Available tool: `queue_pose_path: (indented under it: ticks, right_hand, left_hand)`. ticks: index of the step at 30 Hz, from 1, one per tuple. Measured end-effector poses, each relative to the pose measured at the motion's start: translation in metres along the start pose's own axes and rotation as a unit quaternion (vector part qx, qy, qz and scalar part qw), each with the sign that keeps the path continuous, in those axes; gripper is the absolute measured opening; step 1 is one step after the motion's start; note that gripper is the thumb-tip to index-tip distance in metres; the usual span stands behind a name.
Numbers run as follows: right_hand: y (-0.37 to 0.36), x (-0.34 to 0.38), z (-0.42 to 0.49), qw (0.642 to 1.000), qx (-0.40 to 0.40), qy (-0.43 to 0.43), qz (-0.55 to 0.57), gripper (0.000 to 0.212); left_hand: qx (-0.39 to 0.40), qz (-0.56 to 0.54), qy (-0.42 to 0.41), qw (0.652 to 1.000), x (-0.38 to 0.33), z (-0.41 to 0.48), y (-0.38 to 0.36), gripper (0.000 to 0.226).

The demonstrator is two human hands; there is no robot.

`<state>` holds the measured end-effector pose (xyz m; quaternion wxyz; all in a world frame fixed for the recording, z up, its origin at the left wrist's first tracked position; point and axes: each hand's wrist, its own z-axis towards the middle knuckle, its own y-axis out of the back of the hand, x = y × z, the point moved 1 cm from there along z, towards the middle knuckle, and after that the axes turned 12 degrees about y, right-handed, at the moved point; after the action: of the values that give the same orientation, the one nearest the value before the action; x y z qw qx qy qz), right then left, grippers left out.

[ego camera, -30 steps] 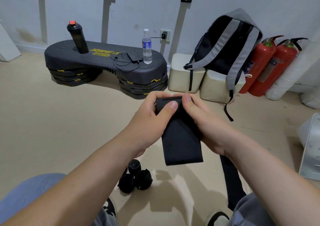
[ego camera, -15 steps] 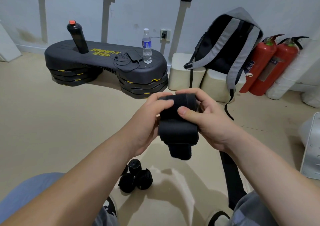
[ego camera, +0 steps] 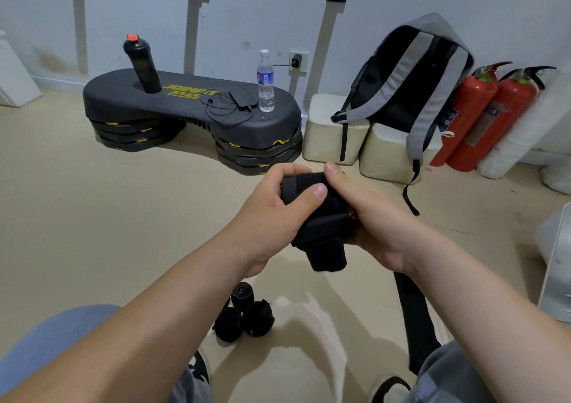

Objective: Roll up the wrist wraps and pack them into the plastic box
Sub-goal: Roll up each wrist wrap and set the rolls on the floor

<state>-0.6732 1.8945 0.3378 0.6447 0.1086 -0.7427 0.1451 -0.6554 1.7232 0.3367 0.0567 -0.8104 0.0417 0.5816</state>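
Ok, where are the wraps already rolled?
Head view, lower centre: three rolled wraps sit clustered on the floor, below the left hand, left of the flat black strap.

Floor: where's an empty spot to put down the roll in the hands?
The widest bare floor lies to the left, between the black step platform and the left knee. Another bare strip runs right of the right hand, before the backpack and fire extinguishers. It is crowded between the legs: three rolled wraps and a flat wrap lie there.
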Motion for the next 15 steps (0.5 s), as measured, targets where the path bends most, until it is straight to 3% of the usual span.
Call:
queue_pose_path:
  ticks: [6,11,15]
  right_hand:
    - [-0.001,0.002,-0.004,0.999,-0.011,0.037,-0.015,0.057]
    - [-0.002,-0.001,-0.001,0.997,-0.048,0.067,0.009,0.049]
    - [-0.001,-0.004,-0.001,0.996,-0.057,0.071,0.002,0.035]
  left_hand:
    - [0.014,0.0,-0.043,0.999,0.003,0.001,0.001,0.042]
    - [0.024,-0.072,0.048,0.996,0.001,0.008,0.0,0.043]
    - [0.006,-0.037,0.074,0.997,0.002,0.01,-0.002,0.046]
